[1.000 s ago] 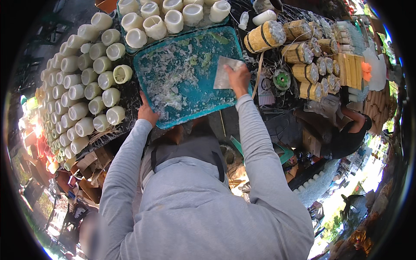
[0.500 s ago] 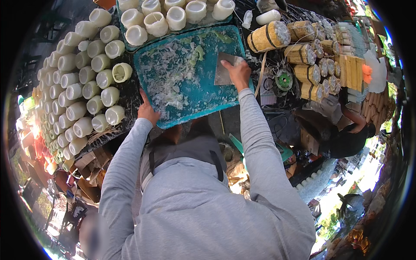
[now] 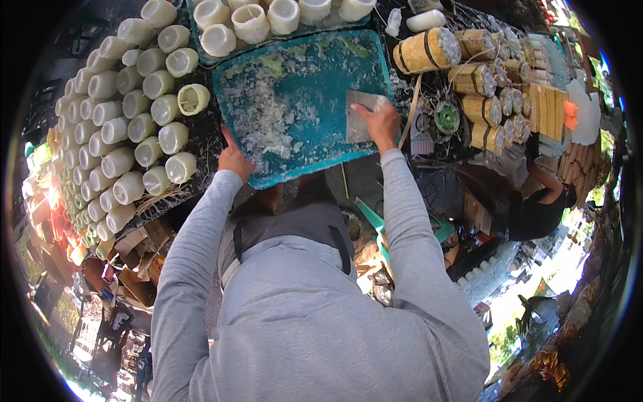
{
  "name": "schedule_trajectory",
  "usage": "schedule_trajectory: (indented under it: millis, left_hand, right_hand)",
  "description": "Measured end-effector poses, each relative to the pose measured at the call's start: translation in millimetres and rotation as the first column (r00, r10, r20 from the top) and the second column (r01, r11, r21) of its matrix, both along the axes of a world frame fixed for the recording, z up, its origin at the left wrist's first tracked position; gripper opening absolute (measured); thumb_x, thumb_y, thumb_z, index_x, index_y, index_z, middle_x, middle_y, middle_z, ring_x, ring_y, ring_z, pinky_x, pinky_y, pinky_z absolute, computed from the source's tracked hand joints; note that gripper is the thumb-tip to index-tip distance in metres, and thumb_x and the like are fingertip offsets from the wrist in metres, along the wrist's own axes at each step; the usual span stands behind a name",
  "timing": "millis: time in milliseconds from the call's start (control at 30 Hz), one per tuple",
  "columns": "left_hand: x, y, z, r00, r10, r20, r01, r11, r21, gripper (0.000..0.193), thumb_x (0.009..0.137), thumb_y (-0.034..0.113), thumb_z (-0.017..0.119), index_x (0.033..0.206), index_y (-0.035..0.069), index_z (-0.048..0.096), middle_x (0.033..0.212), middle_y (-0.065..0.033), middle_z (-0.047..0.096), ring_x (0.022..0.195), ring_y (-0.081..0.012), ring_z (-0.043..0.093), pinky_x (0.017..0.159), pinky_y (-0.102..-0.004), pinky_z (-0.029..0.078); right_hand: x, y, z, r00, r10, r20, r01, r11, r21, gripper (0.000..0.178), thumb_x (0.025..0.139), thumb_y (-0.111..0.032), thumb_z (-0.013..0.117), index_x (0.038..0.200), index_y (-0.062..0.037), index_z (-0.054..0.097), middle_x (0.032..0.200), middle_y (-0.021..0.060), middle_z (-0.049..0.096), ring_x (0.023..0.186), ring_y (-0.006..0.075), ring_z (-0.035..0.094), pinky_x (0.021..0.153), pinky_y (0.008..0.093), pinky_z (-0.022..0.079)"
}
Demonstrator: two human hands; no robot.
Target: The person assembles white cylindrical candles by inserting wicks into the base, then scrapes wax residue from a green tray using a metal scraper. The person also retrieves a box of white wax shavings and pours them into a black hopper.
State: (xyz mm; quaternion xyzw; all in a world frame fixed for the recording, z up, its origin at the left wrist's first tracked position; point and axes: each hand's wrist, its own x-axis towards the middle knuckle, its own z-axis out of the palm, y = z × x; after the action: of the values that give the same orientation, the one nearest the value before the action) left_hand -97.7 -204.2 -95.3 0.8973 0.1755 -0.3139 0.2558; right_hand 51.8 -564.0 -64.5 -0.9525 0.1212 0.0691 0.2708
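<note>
A shallow teal tray [image 3: 321, 74] lies before me, strewn with whitish, wax-like scraps [image 3: 274, 114], thickest in its left half. My left hand [image 3: 236, 161] is closed on the tray's near left edge, one finger stretched along the rim. At the right side of the tray, my right hand [image 3: 384, 124] grips a flat, square scraper plate [image 3: 357, 119], its thumb laid across the face. The plate rests on or just over the tray's floor; the exact contact cannot be told.
Rows of pale candle-like cups [image 3: 140, 137] crowd the left. More cups [image 3: 251, 23] stand in a second tray beyond. Banded yellow bundles [image 3: 422, 50] and a green spool [image 3: 447, 117] lie to the right. Another person [image 3: 539, 208] is at the far right.
My right hand has drawn the scraper plate nearer to me along the tray's right side. Some scraps in the tray lie differently. My left hand keeps its place on the edge.
</note>
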Motion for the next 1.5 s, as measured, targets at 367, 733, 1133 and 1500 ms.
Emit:
schedule_trajectory:
  millis: [367,733,1133,1500]
  left_hand:
    - [12,0,14,0.990,0.068,-0.126,-0.079,0.993,-0.084,0.142,0.080,0.017,0.085,0.155,0.002,-0.034,0.113,-0.0340,0.069,0.103,-0.0465,0.070,0.093,-0.0454,0.058]
    - [7,2,-4,0.995,0.098,-0.023,-0.100,0.989,-0.105,0.136,0.081,0.006,0.080,0.156,0.008,-0.033,0.119,-0.0365,0.066,0.094,-0.0470,0.073,0.073,-0.0490,0.066]
    - [6,2,-7,0.995,0.086,-0.044,-0.090,0.992,-0.092,0.142,0.079,0.015,0.085,0.156,0.005,-0.033,0.113,-0.0335,0.069,0.102,-0.0465,0.070,0.084,-0.0458,0.061]
    - [9,1,1,0.993,0.082,-0.082,-0.090,0.991,-0.098,0.137,0.083,0.011,0.082,0.156,0.010,-0.033,0.124,-0.0366,0.063,0.097,-0.0444,0.072,0.068,-0.0455,0.066]
  right_hand:
    - [-16,55,1,0.999,-0.005,-0.038,0.009,0.994,0.107,0.065,0.074,-0.051,0.091,0.104,0.0017,0.070,0.091,0.0219,0.076,0.085,0.0378,0.076,0.077,0.0463,0.060]
    - [-14,134,-36,0.998,0.035,-0.055,-0.032,0.998,0.055,0.068,0.073,-0.055,0.090,0.102,0.0026,0.070,0.094,0.0279,0.075,0.090,0.0426,0.075,0.080,0.0480,0.060]
    - [71,64,-33,0.996,-0.088,-0.023,0.086,0.994,-0.075,0.071,0.073,-0.057,0.089,0.109,0.0013,0.071,0.110,0.0257,0.075,0.102,0.0422,0.074,0.088,0.0464,0.060]
    - [69,6,-54,0.821,-0.570,-0.030,0.562,0.798,0.217,0.051,0.078,-0.036,0.091,0.094,0.0080,0.072,0.093,0.0259,0.075,0.083,0.0384,0.075,0.074,0.0485,0.057]
